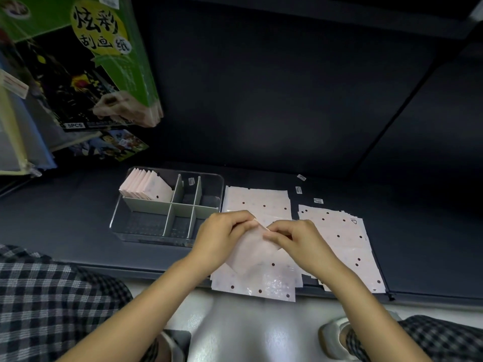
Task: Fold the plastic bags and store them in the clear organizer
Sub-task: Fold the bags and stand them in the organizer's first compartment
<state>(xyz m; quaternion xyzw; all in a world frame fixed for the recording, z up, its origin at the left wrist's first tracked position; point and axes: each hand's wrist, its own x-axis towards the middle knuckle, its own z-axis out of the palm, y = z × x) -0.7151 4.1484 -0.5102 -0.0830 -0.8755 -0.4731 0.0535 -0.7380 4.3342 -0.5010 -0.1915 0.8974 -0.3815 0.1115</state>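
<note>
Overhead, a dark shelf [287, 100] fills most of the view, with a person seated before it in checked trousers [52, 296]. At the upper left stands a large green craft pack [104, 61] bearing bold Chinese characters, 炫彩刮画纸, and a small label reading "5PCS" near its lower edge. On the shelf lie two stacks of flat pale pink plastic bags with dark dots: one stack [258, 202] just right of the organizer, another [347, 239] further right, the latter showing a small triangle mark near its upper right corner. The clear organizer [167, 207] sits left of centre, split by grey dividers into six compartments; folded pink bags [145, 188] stand upright in the back left compartment. A white sticker on its far wall is too small to read. Three small white labels [318, 200] lie behind the stacks, their print illegible. Both hands meet above the nearer stack: the left hand [222, 236] and the right hand [298, 241] each have a pinching grip on the top edge of one partly folded pink bag [251, 254].
</note>
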